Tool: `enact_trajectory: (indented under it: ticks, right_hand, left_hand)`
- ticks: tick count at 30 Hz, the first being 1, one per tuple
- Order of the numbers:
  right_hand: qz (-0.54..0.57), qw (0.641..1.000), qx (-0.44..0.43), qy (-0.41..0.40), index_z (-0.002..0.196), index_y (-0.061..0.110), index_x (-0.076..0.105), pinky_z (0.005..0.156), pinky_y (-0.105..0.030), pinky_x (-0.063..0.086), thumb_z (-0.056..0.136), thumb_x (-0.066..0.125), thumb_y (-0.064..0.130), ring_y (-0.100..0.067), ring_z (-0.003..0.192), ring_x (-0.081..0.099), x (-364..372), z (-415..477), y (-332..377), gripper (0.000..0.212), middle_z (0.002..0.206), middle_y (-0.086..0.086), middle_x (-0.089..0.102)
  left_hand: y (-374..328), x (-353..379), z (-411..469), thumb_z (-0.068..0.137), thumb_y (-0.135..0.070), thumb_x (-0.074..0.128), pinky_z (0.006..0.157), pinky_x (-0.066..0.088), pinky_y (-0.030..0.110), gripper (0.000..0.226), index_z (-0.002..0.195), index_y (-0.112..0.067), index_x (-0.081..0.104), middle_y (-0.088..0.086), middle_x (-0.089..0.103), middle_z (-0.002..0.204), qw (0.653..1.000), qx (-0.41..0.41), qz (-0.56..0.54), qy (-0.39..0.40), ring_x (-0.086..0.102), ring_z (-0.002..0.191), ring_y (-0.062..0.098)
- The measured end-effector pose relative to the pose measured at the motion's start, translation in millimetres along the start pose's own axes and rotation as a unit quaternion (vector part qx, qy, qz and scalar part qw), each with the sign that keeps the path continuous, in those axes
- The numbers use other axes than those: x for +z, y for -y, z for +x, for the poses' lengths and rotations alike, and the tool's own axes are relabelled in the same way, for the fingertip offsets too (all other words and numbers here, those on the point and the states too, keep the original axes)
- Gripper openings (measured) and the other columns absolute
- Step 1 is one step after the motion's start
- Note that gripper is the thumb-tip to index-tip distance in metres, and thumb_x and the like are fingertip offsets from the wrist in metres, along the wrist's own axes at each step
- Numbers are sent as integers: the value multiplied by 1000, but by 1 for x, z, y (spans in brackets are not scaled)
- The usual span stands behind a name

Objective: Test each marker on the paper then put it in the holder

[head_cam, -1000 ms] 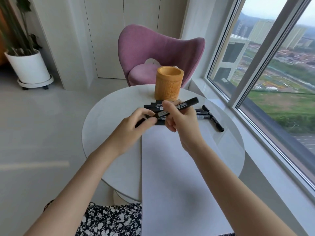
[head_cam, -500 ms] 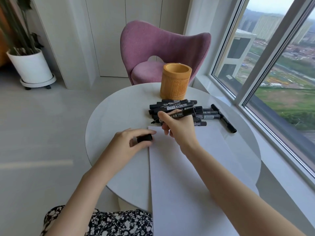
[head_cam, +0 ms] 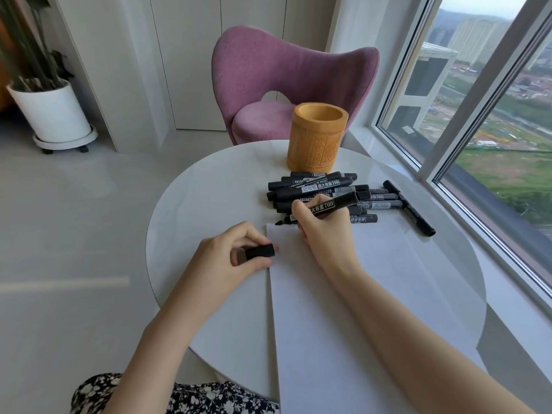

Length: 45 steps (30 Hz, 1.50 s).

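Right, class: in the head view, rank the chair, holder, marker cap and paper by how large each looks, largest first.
1. Paper, though nearness to the camera inflates it
2. Chair
3. Holder
4. Cap, held in the left hand

One round white table (head_cam: 209, 204) carries one sheet of white paper (head_cam: 343, 294) and one bamboo-coloured holder (head_cam: 316, 138). There is one heap of black markers (head_cam: 310, 186) too tangled for an exact count, one more marker lying apart (head_cam: 409, 207) to its right, one uncapped marker (head_cam: 325, 207) in the right hand (head_cam: 325, 234) and one loose cap (head_cam: 260, 251) in the left hand (head_cam: 233, 258). Beyond stand one pink chair (head_cam: 283, 73) and one white plant pot (head_cam: 50, 112).
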State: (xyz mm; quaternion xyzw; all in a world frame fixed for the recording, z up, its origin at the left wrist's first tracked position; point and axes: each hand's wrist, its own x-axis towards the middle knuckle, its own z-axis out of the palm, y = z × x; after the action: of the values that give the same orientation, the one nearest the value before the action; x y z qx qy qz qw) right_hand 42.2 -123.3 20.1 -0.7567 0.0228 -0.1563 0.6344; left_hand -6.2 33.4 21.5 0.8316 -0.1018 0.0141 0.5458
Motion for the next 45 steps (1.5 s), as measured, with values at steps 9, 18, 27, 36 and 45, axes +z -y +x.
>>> enact_trajectory:
  ticks: [9,18,27,36,45]
  right_hand:
    - [-15,1000,-25,12,58,16,47,51,-15,36,84,62,8,-2,44,42,3,0,-4,31,43,12,48]
    - [-36,999,-27,21,60,13,49,51,-16,37,84,63,10,-4,45,42,5,0,-3,28,46,8,49]
    - [-66,997,-32,-2,62,9,51,50,-11,35,82,62,8,-2,49,43,3,-1,-1,23,45,12,47]
    - [-46,999,-25,7,59,13,50,51,-14,36,83,62,9,-2,47,42,2,-1,-1,26,47,10,48]
    - [-73,997,-30,15,65,2,50,46,-12,31,80,61,7,-3,46,37,2,-2,0,19,50,5,43]
  left_hand:
    - [-5,1,-2,78,-7,73,56,34,0,13,86,-10,63,-8,74,89,1000,-6,-2,-2,48,48,-14]
    - [-6,1,-2,78,-6,72,55,34,1,13,85,-10,62,-7,75,89,1000,-16,-9,-7,48,48,-12]
    - [-8,1,-3,78,-6,72,54,34,0,14,84,-12,61,-8,74,89,1000,-17,-10,-8,48,47,-11]
    - [-7,0,-3,78,-9,73,54,34,1,14,82,-16,62,-9,73,86,1000,-19,-2,-11,48,48,-9]
    - [-5,0,-3,77,-10,74,54,34,3,15,82,-17,62,-10,73,84,1000,-15,-2,-11,48,49,-5]
